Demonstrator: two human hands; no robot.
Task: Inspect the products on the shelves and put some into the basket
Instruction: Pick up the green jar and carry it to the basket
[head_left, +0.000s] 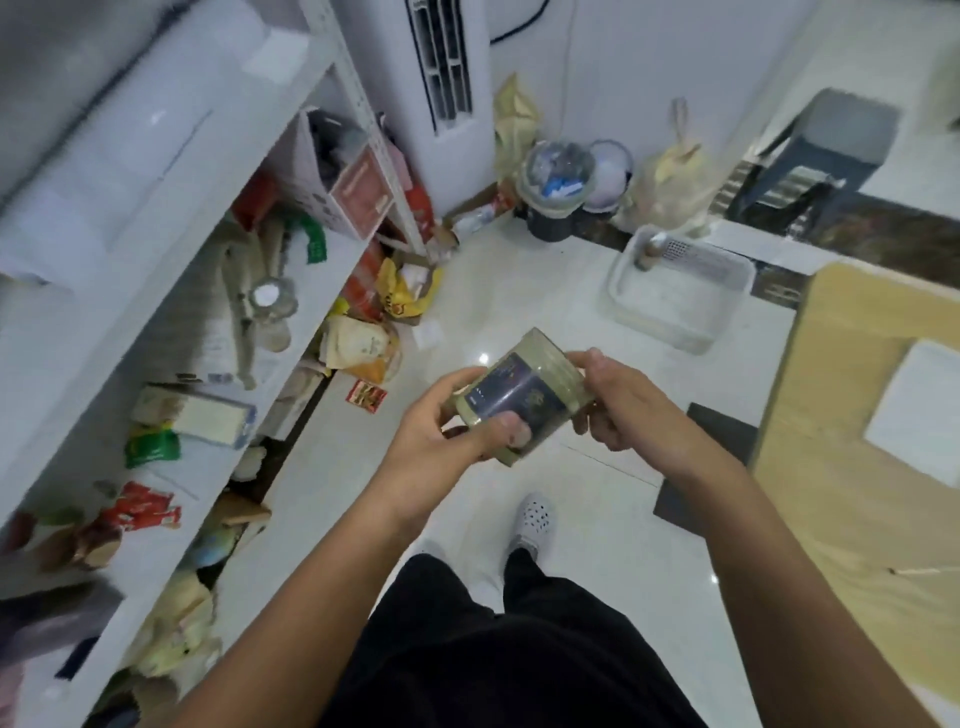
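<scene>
Both hands hold a pale can (522, 397) with a dark label out over the white floor, tilted on its side, in front of the person's black trousers. The left hand (447, 421) grips its lower end, thumb pressed across the label and fingers curled beneath. The right hand (618, 402) pinches the upper end between thumb and curled fingers. What the label says is too blurred to read.

Beyond the can, farther from the person, a white basket (675, 291) sits on the floor; something small stands at its far corner, perhaps a bottle. To the left of the can run the white shelves (171, 291), crowded with packets, boxes and a clear jar (270, 301). To the right of the can stands a light wooden desk (852, 431) carrying a white sheet. Past the basket, two bins (561, 187) and tied bags stand against the wall.
</scene>
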